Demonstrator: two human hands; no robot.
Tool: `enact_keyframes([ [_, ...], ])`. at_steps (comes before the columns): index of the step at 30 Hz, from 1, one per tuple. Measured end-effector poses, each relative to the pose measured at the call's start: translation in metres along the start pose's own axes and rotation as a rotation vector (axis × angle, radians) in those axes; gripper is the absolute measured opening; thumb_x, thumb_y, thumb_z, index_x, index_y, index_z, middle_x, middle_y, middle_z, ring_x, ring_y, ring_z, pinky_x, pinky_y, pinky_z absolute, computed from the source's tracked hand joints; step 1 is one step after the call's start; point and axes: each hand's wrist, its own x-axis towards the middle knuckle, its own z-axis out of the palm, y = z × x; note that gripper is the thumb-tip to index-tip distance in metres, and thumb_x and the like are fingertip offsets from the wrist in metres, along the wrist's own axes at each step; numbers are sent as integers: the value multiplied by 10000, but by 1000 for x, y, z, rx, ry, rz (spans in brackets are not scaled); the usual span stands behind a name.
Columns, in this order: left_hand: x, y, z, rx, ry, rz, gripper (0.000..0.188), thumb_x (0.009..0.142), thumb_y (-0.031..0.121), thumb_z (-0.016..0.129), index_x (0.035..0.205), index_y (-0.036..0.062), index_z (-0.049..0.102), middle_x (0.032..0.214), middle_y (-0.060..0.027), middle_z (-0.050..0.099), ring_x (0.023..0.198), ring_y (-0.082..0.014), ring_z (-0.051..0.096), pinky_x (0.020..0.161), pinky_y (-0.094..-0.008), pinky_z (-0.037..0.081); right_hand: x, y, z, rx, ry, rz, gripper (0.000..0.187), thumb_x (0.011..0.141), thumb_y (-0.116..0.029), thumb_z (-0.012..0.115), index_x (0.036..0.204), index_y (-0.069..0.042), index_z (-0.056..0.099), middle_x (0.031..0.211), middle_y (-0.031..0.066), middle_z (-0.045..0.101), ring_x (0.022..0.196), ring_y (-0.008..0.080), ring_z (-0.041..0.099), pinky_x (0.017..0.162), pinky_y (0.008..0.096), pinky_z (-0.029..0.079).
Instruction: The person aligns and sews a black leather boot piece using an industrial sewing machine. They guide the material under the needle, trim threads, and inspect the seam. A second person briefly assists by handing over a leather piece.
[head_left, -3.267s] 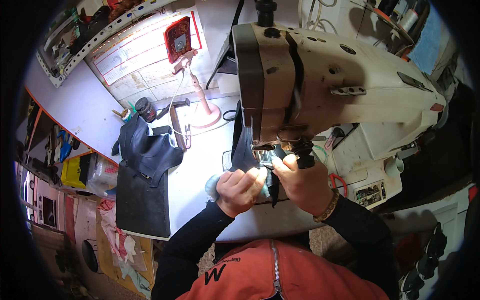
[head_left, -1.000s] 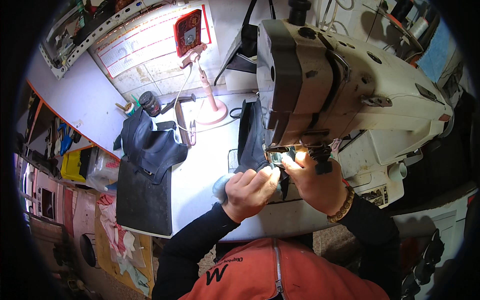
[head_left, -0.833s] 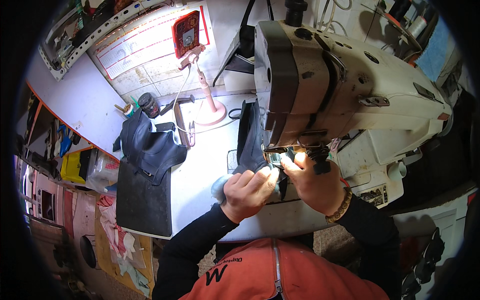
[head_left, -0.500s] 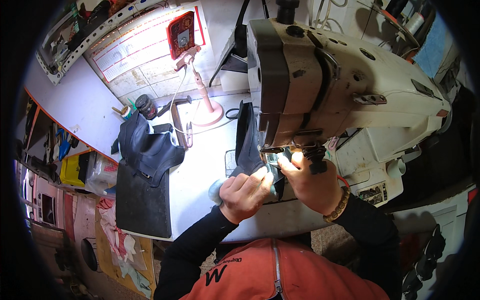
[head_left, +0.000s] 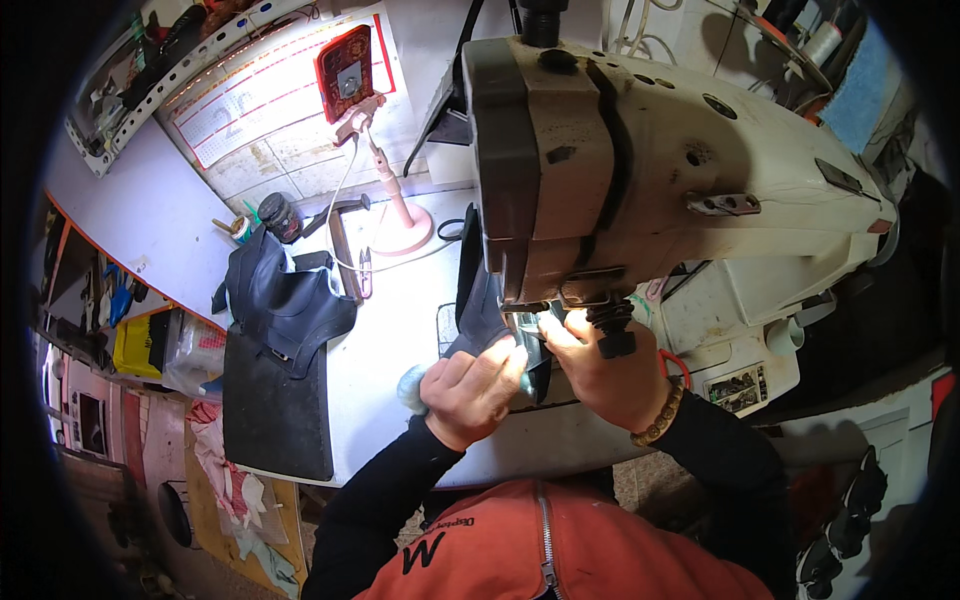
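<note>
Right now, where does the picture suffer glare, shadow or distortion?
Head view: glare washes out part of the wall calendar; head view: the near side of the sewing machine is shadowed, while light catches the fingers; head view: the front edge of the white table curves, and the picture's corners go black.

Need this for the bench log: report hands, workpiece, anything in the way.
Left hand pinching dark leather-like piece. Right hand close beside its near end, contact unclear. Sewing machine head overhead, hiding part of piece.
</note>
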Motion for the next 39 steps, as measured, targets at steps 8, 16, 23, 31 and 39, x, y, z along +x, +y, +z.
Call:
enact_keyframes([
  [8, 1, -5, 1, 3, 2, 14, 281, 712, 30, 661, 964, 126, 741, 935, -21, 723, 627, -157, 554, 566, -278, 435, 2, 4, 2, 51, -14, 19, 109, 743, -95, 640, 797, -99, 544, 698, 54, 489, 617, 226, 569, 459, 366, 446],
  [16, 0, -4, 2, -5, 4, 8, 278, 720, 35, 653, 966, 128, 741, 936, -25, 722, 620, -156, 551, 560, -277, 430, 1, 3, -11, -5, -218, 47, 211, 843, -97, 718, 1048, -72, 679, 822, 40, 637, 687, 232, 645, 571, 345, 492],
  [23, 4, -6, 2, -7, -9, -3, 291, 702, 34, 656, 967, 124, 738, 929, -28, 722, 610, -162, 547, 559, -280, 429, 1, 12, 7, 79, -93, 54, 97, 780, -141, 642, 770, -82, 567, 719, 83, 545, 632, 269, 595, 499, 396, 465],
  [31, -3, -1, 1, -1, -7, 15, 360, 690, 36, 690, 1033, 125, 752, 999, -14, 681, 695, -155, 553, 605, -268, 467, 4, 3, -10, 55, -36, 12, 119, 789, -135, 670, 890, -103, 616, 737, 60, 564, 655, 241, 602, 512, 384, 476],
  [39, -6, -5, 11, 5, 59, 75, 322, 704, 39, 679, 1002, 130, 759, 958, 7, 702, 705, -139, 566, 600, -259, 465, 3, 0, -10, 11, -26, -4, 134, 768, -123, 666, 893, -120, 619, 721, 34, 540, 665, 221, 584, 509, 365, 464],
])
